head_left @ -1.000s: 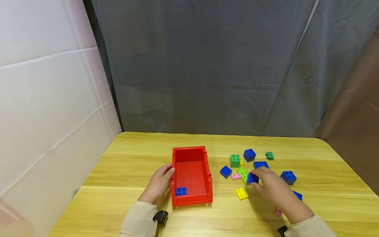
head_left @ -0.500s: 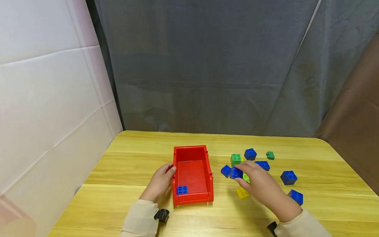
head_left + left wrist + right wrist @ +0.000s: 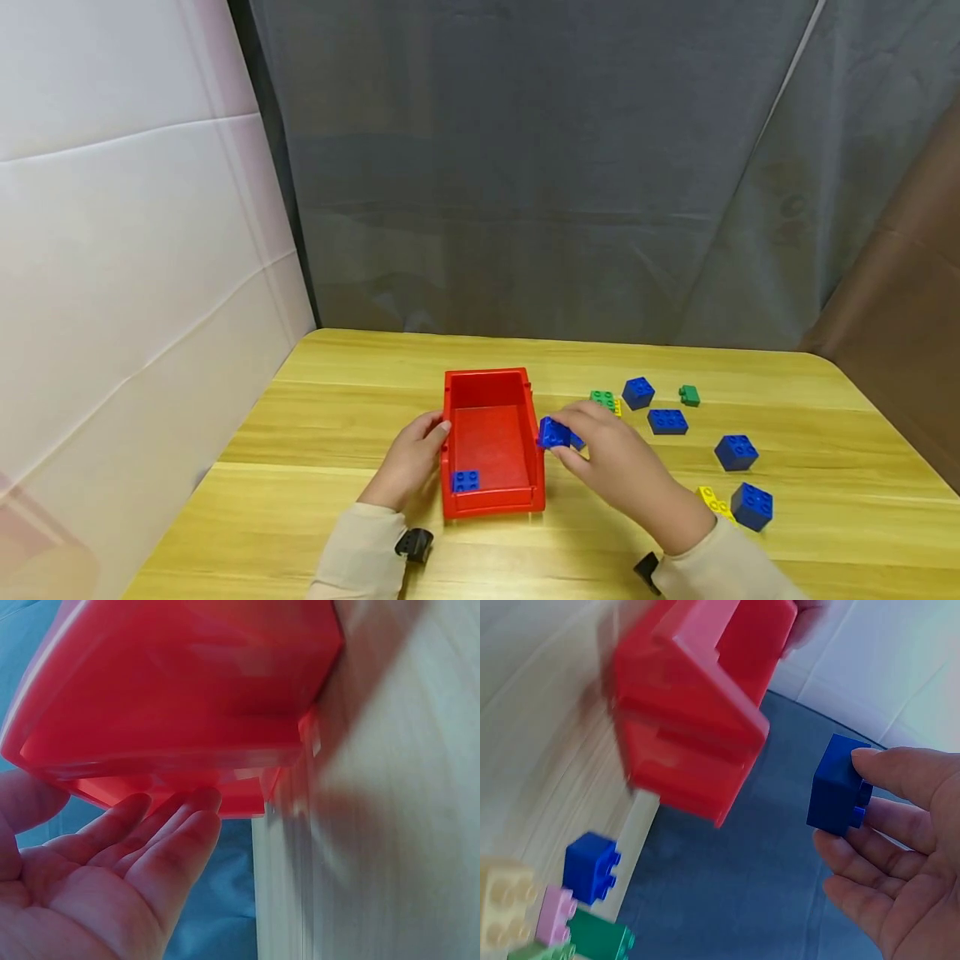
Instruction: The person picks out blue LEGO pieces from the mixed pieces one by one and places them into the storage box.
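Note:
A red plastic bin (image 3: 493, 502) stands on the table, with one blue toy brick (image 3: 465, 481) lying in its near left corner. My left hand (image 3: 408, 458) holds the bin's left wall, thumb at the rim; the left wrist view shows its fingers (image 3: 176, 855) against the outside. Between thumb and fingertips, my right hand (image 3: 618, 458) pinches a blue toy brick (image 3: 553, 432) just beside the bin's right wall. In the right wrist view this brick (image 3: 836, 787) is held off the table, studs toward the palm. Another blue brick (image 3: 577, 442) is partly hidden behind the right hand.
Right of the bin lie loose bricks: a green one (image 3: 602, 400), several blue ones (image 3: 667, 422), a small dark green one (image 3: 689, 395) and a yellow one (image 3: 712, 502) by the right forearm. The right wrist view also shows a pink brick (image 3: 553, 915). A grey curtain (image 3: 525, 183) hangs behind the table.
My right hand has carried the blue brick leftward from among the loose bricks to the bin's right side. The left hand keeps its hold on the bin. The head view has shifted slightly.

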A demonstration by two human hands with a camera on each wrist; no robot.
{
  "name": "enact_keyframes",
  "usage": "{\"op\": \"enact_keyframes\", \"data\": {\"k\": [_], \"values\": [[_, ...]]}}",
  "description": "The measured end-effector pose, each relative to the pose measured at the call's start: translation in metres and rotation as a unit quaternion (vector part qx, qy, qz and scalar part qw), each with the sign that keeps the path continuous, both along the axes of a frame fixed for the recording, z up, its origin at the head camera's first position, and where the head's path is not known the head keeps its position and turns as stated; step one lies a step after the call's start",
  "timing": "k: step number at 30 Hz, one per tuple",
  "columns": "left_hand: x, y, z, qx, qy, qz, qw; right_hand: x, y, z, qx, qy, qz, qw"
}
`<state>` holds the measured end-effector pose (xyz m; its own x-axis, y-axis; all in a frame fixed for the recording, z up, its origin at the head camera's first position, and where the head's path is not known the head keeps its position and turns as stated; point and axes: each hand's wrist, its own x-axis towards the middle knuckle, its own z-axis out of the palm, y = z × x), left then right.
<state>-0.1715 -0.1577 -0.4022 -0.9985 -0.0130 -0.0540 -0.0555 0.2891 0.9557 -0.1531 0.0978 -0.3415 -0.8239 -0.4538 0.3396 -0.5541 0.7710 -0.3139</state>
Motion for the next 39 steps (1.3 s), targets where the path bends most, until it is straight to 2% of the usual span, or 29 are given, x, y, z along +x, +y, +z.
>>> {"op": "enact_keyframes", "data": {"k": [5,13,28,39], "values": [[0.0,0.0,0.001,-0.001,-0.004,0.001,1.0,-0.003,-0.016,0.001,-0.004,-0.044,-0.008,0.999],[0.0,0.001,0.0,0.0,-0.004,0.0,1.0,-0.007,-0.034,0.0,-0.012,-0.088,-0.009,0.996],[0.002,0.001,0.003,0.003,-0.002,0.002,1.0,-0.012,-0.057,-0.011,0.041,-0.097,0.033,0.994],[0.001,0.001,0.002,-0.01,-0.004,0.004,0.9999,-0.016,-0.063,-0.023,0.086,-0.08,0.064,0.991]]}}
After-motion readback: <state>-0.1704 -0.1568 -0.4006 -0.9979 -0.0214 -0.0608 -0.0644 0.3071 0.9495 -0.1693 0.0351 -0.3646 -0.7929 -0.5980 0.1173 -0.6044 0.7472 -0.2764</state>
